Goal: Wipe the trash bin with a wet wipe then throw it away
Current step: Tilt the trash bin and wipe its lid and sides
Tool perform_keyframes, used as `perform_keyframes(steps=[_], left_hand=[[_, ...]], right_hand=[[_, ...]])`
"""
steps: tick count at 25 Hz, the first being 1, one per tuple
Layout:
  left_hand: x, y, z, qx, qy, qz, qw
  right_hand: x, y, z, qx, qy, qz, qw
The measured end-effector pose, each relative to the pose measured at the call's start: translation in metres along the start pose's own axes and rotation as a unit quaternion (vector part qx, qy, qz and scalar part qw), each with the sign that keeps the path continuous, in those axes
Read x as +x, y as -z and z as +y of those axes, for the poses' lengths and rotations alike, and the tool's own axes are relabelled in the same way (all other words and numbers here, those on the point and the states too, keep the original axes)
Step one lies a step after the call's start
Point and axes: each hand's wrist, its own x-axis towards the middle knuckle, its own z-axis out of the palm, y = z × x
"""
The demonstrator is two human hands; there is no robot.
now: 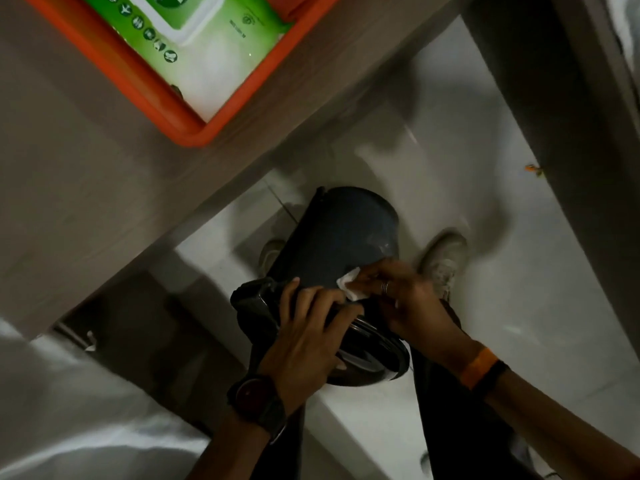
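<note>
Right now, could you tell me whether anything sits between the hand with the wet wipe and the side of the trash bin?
Nothing visible does. The right hand already presses the wet wipe against the dark trash bin wall. The left hand grips the bin's rim beside it, clear of the wipe.

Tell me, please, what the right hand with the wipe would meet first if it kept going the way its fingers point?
Likely the left hand, gripping the bin rim just beside the wipe that the right hand presses on; depth is unclear.
</note>
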Motion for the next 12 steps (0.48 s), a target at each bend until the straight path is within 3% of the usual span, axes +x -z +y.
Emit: perform_keyframes(steps=[2,4,5,7,10,12], left_hand=[[0.006,0.002,0.001,-0.001,-0.006,-0.003,1.000],[0.013,0.004,0.007,0.007,-0.019,-0.011,1.000],[0.016,0.005,0.010,0.010,-0.020,-0.012,1.000],[0.023,0.009,0.010,0.010,-0.010,-0.003,1.000],[0.024,0.014,0.002,0.002,0.018,0.015,1.000],[0.018,0.013,0.001,0.006,0.023,0.025,0.999]], right_hand=[[0.019,0.001,0.026,-0.003,-0.038,0.041,0.998],[0.051,0.014,0.051,0.006,-0.190,0.073,0.979],[0.055,0.017,0.060,0.014,-0.221,0.079,0.972],[0.037,0.015,0.053,0.058,-0.154,0.102,0.981],[-0.009,0.008,0.024,0.143,-0.020,0.038,0.989],[-0.005,0.011,0.036,0.154,0.000,0.018,0.988]])
